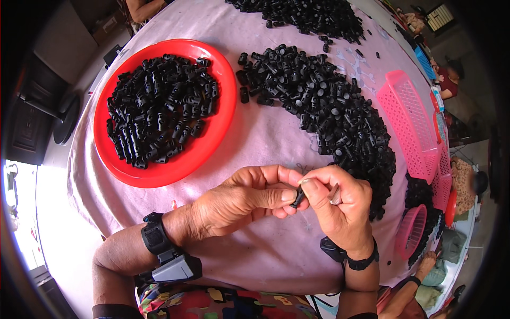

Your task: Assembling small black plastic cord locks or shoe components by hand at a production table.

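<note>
My left hand (249, 195) pinches a small black cord lock (298, 198) between thumb and fingers, in front of me above the cloth. Thumb and forefinger of my right hand (340, 204) close on the same piece from the other side. A small greyish-brown flat object (334, 194) shows by the curled fingers of my right hand; its kind is unclear. Left of my hands lies a red round tray (175, 178) heaped with assembled-looking black cord locks (159, 106). Beyond my right hand spreads a long pile of loose black plastic pieces (340, 106).
A further black pile (308, 18) lies at the far edge. Pink perforated baskets (409, 122) and a pink round basket (411, 231) stand at the right. Pink cloth (234, 138) covers the table. Other people's arms (146, 9) (409, 290) appear far left and lower right.
</note>
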The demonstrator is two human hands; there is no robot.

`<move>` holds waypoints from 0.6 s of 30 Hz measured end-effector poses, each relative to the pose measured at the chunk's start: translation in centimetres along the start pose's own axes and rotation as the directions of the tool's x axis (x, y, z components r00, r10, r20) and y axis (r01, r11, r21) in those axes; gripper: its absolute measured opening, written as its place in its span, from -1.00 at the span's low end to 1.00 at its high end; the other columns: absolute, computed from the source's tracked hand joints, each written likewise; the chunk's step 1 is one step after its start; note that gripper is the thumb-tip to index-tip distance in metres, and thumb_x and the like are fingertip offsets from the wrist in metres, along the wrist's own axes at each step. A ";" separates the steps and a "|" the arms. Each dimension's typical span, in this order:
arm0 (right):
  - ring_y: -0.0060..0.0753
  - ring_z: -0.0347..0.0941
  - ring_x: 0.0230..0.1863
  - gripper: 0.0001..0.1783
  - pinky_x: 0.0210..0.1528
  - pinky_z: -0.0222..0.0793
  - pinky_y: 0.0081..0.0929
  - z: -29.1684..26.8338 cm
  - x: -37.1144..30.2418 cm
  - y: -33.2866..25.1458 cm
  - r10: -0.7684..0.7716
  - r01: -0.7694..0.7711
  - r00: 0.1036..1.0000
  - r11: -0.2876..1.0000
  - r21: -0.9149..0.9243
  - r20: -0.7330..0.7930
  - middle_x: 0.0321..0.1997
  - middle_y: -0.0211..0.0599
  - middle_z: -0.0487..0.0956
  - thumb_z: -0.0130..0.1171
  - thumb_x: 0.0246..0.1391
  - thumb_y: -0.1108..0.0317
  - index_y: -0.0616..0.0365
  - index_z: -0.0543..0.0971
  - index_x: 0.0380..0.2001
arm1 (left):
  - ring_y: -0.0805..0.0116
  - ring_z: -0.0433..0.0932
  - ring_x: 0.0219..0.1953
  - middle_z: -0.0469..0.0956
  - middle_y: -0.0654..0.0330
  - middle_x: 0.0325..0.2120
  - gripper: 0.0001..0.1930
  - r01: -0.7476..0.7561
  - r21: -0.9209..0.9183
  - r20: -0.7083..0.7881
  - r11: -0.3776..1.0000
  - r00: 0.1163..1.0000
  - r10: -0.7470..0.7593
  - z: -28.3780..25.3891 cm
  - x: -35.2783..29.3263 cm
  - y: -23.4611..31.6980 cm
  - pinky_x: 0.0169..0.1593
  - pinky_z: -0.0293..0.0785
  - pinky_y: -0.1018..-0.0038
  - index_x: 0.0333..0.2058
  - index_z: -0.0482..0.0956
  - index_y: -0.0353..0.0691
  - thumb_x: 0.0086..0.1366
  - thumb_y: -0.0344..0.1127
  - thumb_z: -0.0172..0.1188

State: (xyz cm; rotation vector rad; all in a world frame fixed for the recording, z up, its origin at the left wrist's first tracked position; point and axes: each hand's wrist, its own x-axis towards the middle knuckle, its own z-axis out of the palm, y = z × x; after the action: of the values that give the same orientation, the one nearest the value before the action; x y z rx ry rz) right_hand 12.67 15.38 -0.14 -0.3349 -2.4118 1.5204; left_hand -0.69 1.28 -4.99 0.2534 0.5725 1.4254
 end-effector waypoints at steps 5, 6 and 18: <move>-0.57 0.61 -0.44 -0.92 -0.42 0.48 -0.66 0.6 -0.1 0.0 -0.005 0.007 0.999 0.999 0.037 -0.051 -0.55 -0.28 0.60 0.14 0.16 0.49 0.30 0.52 -0.31 | 0.58 0.48 -0.24 0.54 0.25 -0.21 -0.71 -0.006 0.000 -0.033 1.000 0.999 0.006 -0.1 0.0 0.0 -0.06 0.40 0.61 0.00 0.46 -0.21 0.31 -0.34 0.16; -0.58 0.61 -0.45 -0.92 -0.42 0.48 -0.66 0.5 -0.1 -0.1 0.015 -0.013 0.999 0.999 0.038 -0.045 -0.54 -0.28 0.60 0.13 0.16 0.49 0.31 0.52 -0.31 | 0.58 0.47 -0.23 0.55 0.24 -0.20 -0.71 -0.007 0.014 -0.008 1.000 1.000 0.008 -0.2 0.0 -0.1 -0.06 0.40 0.61 0.00 0.46 -0.21 0.32 -0.34 0.16; -0.61 0.58 -0.44 -0.92 -0.38 0.49 -0.68 0.0 0.1 -0.8 -0.024 0.024 1.000 0.997 0.068 -0.007 -0.50 -0.29 0.62 0.07 0.17 0.56 0.33 0.53 -0.28 | 0.44 0.52 -0.18 0.54 0.14 -0.22 -0.69 -0.004 -0.136 0.086 0.991 0.996 0.016 -0.4 0.0 0.0 -0.03 0.45 0.53 0.00 0.42 -0.34 0.30 -0.40 0.12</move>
State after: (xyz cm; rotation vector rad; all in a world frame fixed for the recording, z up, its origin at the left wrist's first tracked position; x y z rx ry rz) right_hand 12.52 15.09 0.59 -0.2952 -2.3444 1.5844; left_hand -0.88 1.22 -5.35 0.2092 0.4018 1.4494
